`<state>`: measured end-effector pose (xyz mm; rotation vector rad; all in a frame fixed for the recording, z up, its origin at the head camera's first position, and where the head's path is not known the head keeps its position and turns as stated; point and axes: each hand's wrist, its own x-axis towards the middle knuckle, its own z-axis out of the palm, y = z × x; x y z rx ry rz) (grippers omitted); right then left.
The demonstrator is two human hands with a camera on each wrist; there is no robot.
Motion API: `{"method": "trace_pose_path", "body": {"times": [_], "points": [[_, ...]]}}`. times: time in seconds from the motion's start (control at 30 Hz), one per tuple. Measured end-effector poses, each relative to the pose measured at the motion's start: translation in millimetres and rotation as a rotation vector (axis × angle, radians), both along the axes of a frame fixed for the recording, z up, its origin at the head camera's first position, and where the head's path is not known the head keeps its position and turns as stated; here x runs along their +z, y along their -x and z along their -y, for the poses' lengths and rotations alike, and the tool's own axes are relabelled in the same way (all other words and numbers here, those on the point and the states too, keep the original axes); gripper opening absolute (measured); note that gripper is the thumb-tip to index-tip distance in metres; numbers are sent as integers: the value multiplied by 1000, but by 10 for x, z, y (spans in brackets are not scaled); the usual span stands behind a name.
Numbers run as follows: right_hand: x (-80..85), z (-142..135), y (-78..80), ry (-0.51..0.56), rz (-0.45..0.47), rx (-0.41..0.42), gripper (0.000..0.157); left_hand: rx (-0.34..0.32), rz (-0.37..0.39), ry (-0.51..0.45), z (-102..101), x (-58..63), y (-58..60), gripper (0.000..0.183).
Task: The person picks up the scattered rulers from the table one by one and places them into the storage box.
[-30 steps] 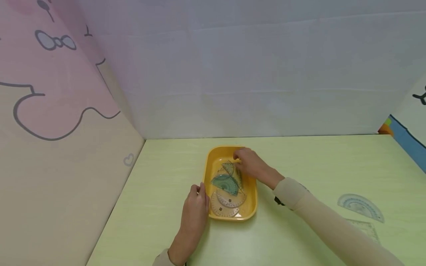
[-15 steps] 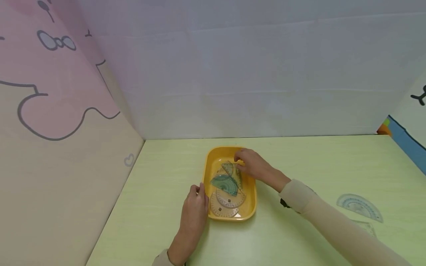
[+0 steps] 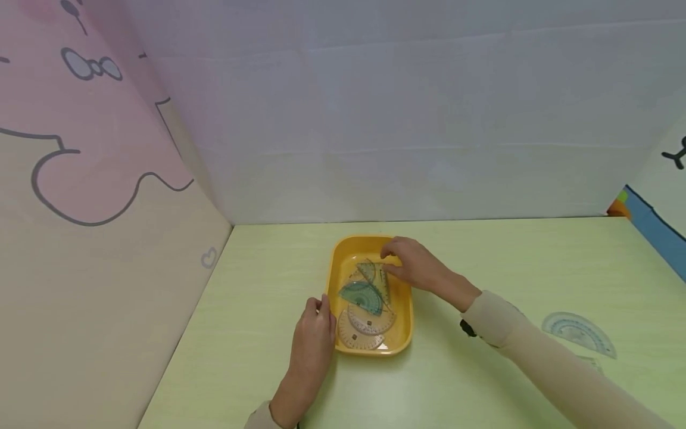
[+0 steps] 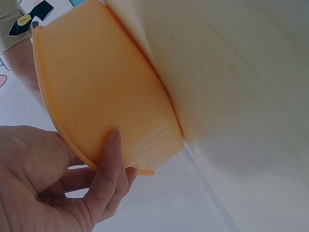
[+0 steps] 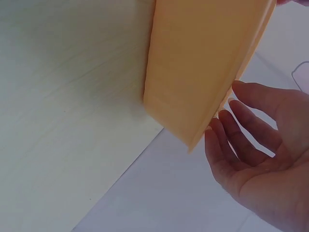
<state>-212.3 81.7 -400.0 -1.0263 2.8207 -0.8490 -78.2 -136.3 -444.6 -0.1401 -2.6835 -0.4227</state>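
Seemingly for steadiness, the left hand [image 3: 314, 339] pinches the yellow tray [image 3: 401, 304] at nine o'clock. At one o'clock the right hand [image 3: 414, 263] bends over it, parted fingers holding nothing visible; the tray presumably keeps the teal protractor [image 3: 358, 296], near its centre, and clear protractors [image 3: 383, 323] toward six o'clock together.

1. Soft light covers the table [image 3: 241, 333], pale glare pooling before the tray [image 3: 404, 316].
2. A faint shadow falls beneath the right sleeve [image 3: 546, 360].
3. Both wrist views look hazy, softly focused.
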Motion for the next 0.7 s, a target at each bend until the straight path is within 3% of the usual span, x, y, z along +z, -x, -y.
{"method": "trace_pose_path", "body": {"times": [0.7], "points": [[76, -336, -66, 99, -53, -1, 20, -10, -16, 5, 12, 4, -8, 39]]}}
